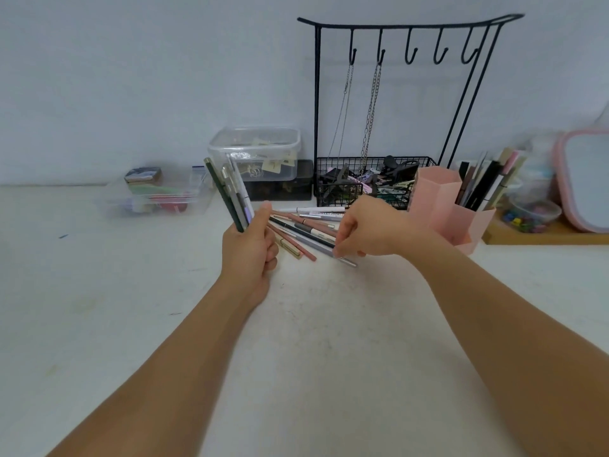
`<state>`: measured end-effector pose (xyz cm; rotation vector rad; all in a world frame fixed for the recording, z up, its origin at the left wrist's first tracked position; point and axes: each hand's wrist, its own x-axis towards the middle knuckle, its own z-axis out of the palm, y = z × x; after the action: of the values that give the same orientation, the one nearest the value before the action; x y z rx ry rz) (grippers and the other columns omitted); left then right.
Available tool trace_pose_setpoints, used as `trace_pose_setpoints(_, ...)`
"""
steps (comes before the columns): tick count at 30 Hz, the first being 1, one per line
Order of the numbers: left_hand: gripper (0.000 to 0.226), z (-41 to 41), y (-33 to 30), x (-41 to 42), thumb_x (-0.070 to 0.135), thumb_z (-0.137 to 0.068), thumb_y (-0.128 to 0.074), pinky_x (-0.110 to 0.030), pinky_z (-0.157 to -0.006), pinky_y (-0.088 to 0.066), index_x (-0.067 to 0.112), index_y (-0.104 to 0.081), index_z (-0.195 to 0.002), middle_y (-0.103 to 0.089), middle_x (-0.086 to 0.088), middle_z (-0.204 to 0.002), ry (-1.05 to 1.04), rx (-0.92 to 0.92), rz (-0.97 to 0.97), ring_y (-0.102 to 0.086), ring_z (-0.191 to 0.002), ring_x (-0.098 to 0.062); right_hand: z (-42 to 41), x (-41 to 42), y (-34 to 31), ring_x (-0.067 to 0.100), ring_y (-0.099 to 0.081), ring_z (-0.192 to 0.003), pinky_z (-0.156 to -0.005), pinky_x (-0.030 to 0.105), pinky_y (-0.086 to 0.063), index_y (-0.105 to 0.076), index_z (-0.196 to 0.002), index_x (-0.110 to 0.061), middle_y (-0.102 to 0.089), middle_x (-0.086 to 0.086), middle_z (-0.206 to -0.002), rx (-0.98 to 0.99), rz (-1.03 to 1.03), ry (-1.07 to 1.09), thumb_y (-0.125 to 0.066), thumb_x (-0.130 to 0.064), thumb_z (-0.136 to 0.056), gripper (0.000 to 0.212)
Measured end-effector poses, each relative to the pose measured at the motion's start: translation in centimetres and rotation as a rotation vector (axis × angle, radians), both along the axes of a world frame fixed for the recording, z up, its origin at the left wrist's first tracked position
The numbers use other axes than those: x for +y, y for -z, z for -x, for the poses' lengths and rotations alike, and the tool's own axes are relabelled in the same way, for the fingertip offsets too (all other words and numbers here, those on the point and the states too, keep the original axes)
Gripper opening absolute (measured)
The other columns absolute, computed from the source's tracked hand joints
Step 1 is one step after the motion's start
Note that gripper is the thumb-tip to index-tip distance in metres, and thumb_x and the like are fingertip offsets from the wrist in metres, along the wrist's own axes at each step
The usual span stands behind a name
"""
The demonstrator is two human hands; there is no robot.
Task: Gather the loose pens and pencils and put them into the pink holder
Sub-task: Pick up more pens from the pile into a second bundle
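My left hand [252, 249] grips a bundle of several pens [230, 192], which stick up and lean left above the white table. A pile of loose pens and pencils [303, 230] lies flat just behind and between my hands. My right hand [362, 230] reaches down over the right end of that pile, and its fingertips pinch a grey pen [346, 261] lying on the table. The pink holder [441, 209] stands to the right of my right hand, with several pens upright in its right compartment.
A black wire rack with hooks and a basket [372, 179] stands behind the pile. A clear lidded box [255, 153] sits on a dark case at the back; a clear tray [155, 196] lies to the left. A pink-rimmed mirror [583, 179] and a wooden tray [543, 235] are at the right.
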<state>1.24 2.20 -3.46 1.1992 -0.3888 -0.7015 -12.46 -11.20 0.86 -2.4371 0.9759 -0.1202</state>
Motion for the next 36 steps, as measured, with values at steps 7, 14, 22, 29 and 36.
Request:
trace_pose_setpoints(7, 0.044, 0.0, 0.1, -0.1, 0.030, -0.100, -0.063, -0.021, -0.038, -0.020, 0.022, -0.037, -0.064, -0.032, 0.005, -0.048, 0.021, 0.005, -0.023, -0.026, -0.041, -0.010, -0.9, 0.4, 1.0, 0.025, -0.073, -0.080, -0.073, 0.036, -0.062, -0.080, -0.088, -0.006, -0.077, 0.011, -0.088, 0.097, 0.080, -0.013, -0.081, -0.019, -0.078, 0.017)
trace_pose_setpoints(14, 0.036, 0.1, 0.2, -0.2, 0.036, -0.098, -0.065, -0.019, -0.037, -0.024, 0.016, -0.051, -0.070, -0.035, 0.006, -0.049, 0.053, -0.032, -0.026, -0.029, -0.044, -0.009, 0.2, 0.6, -0.8, 0.014, -0.057, -0.052, -0.054, 0.023, -0.052, -0.077, -0.080, -0.001, -0.068, 0.009, -0.065, -0.192, -0.198, 0.027, -0.075, -0.015, -0.086, 0.015)
trace_pose_setpoints(22, 0.036, 0.5, 0.0, 0.1, 0.058, -0.072, -0.072, -0.019, -0.037, -0.024, 0.023, -0.065, -0.065, -0.029, 0.003, -0.054, 0.145, -0.101, 0.068, -0.024, -0.046, -0.010, -1.6, 3.4, -0.2, 0.014, -0.061, -0.057, -0.053, 0.022, -0.050, -0.074, -0.086, 0.001, -0.068, 0.012, -0.070, -0.590, -0.574, -0.050, -0.073, -0.008, -0.089, 0.010)
trace_pose_setpoints(29, 0.029, 0.5, 0.4, -0.2, 0.031, -0.090, -0.075, -0.023, -0.043, -0.028, 0.015, -0.065, -0.069, -0.052, -0.001, -0.052, 0.103, -0.166, 0.042, -0.041, -0.042, -0.011, -3.0, 4.8, 1.7, 0.022, -0.059, -0.055, -0.051, 0.025, -0.046, -0.072, -0.080, 0.011, -0.067, 0.019, -0.066, -0.648, -0.540, -0.047, -0.071, 0.002, -0.084, 0.010)
trace_pose_setpoints(36, 0.027, 0.4, 0.7, -0.5, 0.030, -0.100, -0.061, -0.023, -0.042, -0.033, 0.011, -0.066, -0.082, -0.059, -0.007, -0.060, 0.034, -0.175, -0.041, -0.052, -0.050, -0.018, -2.4, 4.0, 1.4, 0.014, -0.067, -0.056, -0.049, 0.021, -0.050, -0.076, -0.089, 0.000, -0.075, 0.014, -0.074, -0.560, -0.427, -0.046, -0.080, -0.005, -0.082, 0.010)
